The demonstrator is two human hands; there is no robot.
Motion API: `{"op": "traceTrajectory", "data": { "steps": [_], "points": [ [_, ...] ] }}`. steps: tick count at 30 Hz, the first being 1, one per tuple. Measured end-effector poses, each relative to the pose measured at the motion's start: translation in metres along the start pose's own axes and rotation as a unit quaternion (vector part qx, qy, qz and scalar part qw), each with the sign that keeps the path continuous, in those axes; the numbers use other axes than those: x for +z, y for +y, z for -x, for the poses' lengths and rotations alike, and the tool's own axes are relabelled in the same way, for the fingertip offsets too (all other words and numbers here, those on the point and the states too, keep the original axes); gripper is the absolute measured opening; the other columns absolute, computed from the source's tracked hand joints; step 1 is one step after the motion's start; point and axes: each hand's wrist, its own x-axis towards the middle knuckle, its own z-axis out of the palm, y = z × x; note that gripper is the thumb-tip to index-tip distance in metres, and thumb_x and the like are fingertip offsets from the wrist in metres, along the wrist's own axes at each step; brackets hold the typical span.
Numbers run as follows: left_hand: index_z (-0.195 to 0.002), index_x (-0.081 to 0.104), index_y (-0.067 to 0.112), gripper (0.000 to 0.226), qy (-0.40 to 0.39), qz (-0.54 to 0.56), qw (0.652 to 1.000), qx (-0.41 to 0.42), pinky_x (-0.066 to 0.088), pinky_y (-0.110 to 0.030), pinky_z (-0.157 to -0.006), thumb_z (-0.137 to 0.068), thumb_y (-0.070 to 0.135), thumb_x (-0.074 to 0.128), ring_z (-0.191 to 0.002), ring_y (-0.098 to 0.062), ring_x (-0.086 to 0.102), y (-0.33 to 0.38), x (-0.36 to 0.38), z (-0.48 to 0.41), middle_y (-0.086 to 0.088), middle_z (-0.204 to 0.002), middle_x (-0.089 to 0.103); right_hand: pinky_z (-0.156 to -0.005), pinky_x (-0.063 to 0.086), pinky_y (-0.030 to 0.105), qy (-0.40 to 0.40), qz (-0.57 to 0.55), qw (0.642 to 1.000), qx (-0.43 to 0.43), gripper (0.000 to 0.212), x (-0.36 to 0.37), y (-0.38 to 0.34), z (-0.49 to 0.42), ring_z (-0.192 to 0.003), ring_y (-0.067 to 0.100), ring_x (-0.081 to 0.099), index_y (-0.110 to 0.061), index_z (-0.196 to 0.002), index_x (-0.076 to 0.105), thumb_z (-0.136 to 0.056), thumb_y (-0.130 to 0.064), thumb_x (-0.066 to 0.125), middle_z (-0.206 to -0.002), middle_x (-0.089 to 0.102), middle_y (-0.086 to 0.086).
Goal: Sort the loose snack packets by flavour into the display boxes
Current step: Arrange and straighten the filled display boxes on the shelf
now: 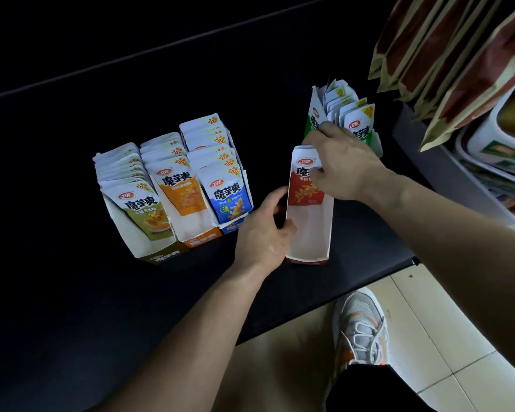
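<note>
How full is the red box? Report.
Mostly empty: the red box holds red packets only at its far end, under the right hand; its white floor is bare nearer.

Grey sneaker (360,325) — orange trim, black trouser leg (366,388)

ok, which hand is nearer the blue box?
Left. The left hand grips the red box just right of the blue box; the right hand is farther right, holding a red packet.
</note>
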Motion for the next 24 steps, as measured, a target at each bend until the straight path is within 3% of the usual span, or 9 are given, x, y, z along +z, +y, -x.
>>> {"op": "traceTrajectory", "data": {
  "steps": [9, 13, 18, 21, 24],
  "points": [
    [-0.145, 0.045, 0.039, 0.058, 0.006, -0.007, 1.0, 0.004, 0.04, -0.017, -0.084, -0.093, 0.018, 0.061, -0.099, 0.001, 0.049, 0.003, 0.001, 0.003, 0.019, -0.103, 0.053, -0.088, 0.046, 0.041, 0.056, 0.025, 0.998, -0.035, 0.033, -0.006, -0.003, 0.01, -0.105, 0.03, 0.056, -0.018, -0.108, 0.065, -0.076, -0.017, 0.072, -0.108, 0.061, 0.003],
    [-0.145, 0.045, 0.038, 0.058, 0.01, -0.006, 1.0, -0.006, 0.043, -0.019, -0.088, -0.093, 0.018, 0.061, -0.107, -0.005, 0.056, 0.004, 0.002, 0.002, 0.014, -0.113, 0.061, -0.076, 0.045, 0.034, -0.006, 0.022, 1.0, -0.004, 0.025, -0.009, -0.005, 0.011, -0.089, 0.027, 0.063, -0.024, -0.105, 0.058, -0.083, -0.024, 0.067, -0.094, 0.068, 0.001],
    [-0.147, 0.043, 0.038, 0.058, 0.006, -0.017, 1.0, -0.011, 0.044, -0.021, -0.089, -0.094, 0.019, 0.061, -0.11, -0.007, 0.056, 0.005, 0.003, 0.002, 0.009, -0.122, 0.063, -0.079, 0.047, 0.034, -0.054, 0.037, 0.998, -0.01, 0.032, -0.009, -0.006, 0.008, -0.089, 0.027, 0.064, -0.027, -0.115, 0.053, -0.085, -0.027, 0.064, -0.095, 0.068, 0.001],
    [-0.147, 0.043, 0.037, 0.058, 0.007, -0.026, 1.0, -0.015, 0.046, -0.026, -0.096, -0.095, 0.02, 0.061, -0.12, -0.014, 0.057, 0.004, 0.003, 0.002, 0.004, -0.13, 0.062, -0.074, 0.049, 0.034, -0.058, -0.019, 0.998, 0.011, 0.032, -0.014, -0.004, 0.008, -0.085, 0.024, 0.063, -0.028, -0.112, 0.058, -0.082, -0.027, 0.067, -0.092, 0.068, -0.002],
    [-0.147, 0.044, 0.038, 0.056, 0.002, -0.024, 1.0, -0.009, 0.042, -0.023, -0.094, -0.095, 0.023, 0.061, -0.121, -0.014, 0.056, 0.003, 0.004, 0.003, 0.003, -0.131, 0.062, -0.071, 0.051, 0.033, -0.05, -0.1, 0.993, 0.049, 0.031, -0.015, 0.001, 0.01, -0.084, 0.023, 0.063, -0.024, -0.11, 0.059, -0.081, -0.025, 0.07, -0.09, 0.069, -0.001]
  ]
}}
